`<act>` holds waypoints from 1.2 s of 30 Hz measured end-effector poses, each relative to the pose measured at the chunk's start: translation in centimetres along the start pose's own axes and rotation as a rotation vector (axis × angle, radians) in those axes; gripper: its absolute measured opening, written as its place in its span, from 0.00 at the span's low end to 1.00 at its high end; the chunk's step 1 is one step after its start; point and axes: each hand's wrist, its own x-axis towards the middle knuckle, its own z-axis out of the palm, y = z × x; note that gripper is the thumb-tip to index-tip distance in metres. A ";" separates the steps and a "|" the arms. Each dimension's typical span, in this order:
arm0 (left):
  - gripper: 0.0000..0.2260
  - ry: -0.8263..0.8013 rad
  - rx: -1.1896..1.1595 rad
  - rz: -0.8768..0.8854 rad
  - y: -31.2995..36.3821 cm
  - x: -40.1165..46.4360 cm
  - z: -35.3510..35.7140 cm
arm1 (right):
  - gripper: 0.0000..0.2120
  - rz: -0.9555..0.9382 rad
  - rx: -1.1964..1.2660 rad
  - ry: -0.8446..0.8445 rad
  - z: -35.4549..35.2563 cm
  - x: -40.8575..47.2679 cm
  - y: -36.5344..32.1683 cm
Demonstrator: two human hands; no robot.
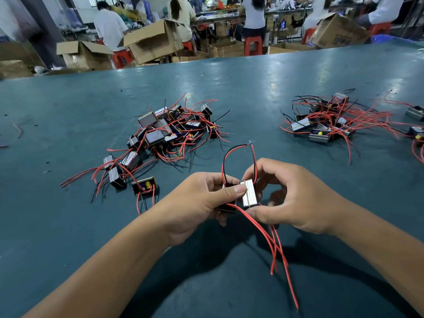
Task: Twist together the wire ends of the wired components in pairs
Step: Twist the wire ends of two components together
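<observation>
At 6 o'clock on the teal table [252, 88], just above its surface, 2 hands are holding a pair of small wired components side by side. The left hand [195, 203] is pinching the dark component [228, 208], its thumb lying across the top and reaching the neighbour. The right hand [289, 196] is curling around the silver-faced component [249, 193], thumb under it at the near edge and fingers closing behind it.

Rising from the pair toward 12 o'clock, a black wire [226, 161] and a red wire [254, 161] are arching up and meeting at the twisted joint [251, 142], where bare strands are fraying out. Loose red leads [278, 255] are hanging from under the components toward 5 o'clock, ending free over the table.

At 11 o'clock the left pile [165, 131] of components and tangled red and black wires is sitting well apart from the hands, with a single open-faced component [145, 185] at its near edge, closest to the left wrist. At 1 o'clock the right pile [325, 122] is lying well apart too, and more components [416, 113] are trailing off the frame at 3 o'clock.

Between the 2 piles a bare lane of tabletop is running from the hands to the far table edge at 12 o'clock. Beyond that edge, cardboard boxes [151, 42], red stools [252, 44] and seated people are filling the background.
</observation>
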 end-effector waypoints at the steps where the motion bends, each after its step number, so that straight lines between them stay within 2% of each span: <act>1: 0.13 -0.006 0.002 0.001 0.0 0.0 0.0 | 0.20 0.002 0.013 -0.006 0.0 0.0 -0.1; 6: 0.10 -0.018 -0.003 0.001 0.0 0.0 -0.1 | 0.20 0.007 0.009 -0.018 -0.2 -0.1 -0.1; 12: 0.10 -0.040 -0.008 -0.002 0.1 -0.1 0.1 | 0.18 0.003 -0.011 -0.022 -0.2 -0.1 -0.1; 18: 0.07 0.008 -0.059 -0.015 -0.4 0.3 0.4 | 0.20 -0.008 -0.004 -0.014 0.1 0.0 0.2; 25: 0.12 0.021 -0.087 -0.023 -0.7 0.5 0.2 | 0.19 0.003 0.020 -0.003 -0.3 0.3 0.8; 28: 0.11 0.050 -0.107 -0.054 -0.8 0.8 -0.1 | 0.19 0.009 0.007 0.022 -0.3 0.4 1.0; 32: 0.11 0.048 -0.135 -0.034 -0.9 0.8 -1.0 | 0.19 0.057 -0.138 0.088 -0.7 0.3 1.1; 36: 0.12 0.138 -0.024 0.007 -1.4 1.2 -0.8 | 0.19 0.073 -0.378 0.090 -0.4 0.3 1.1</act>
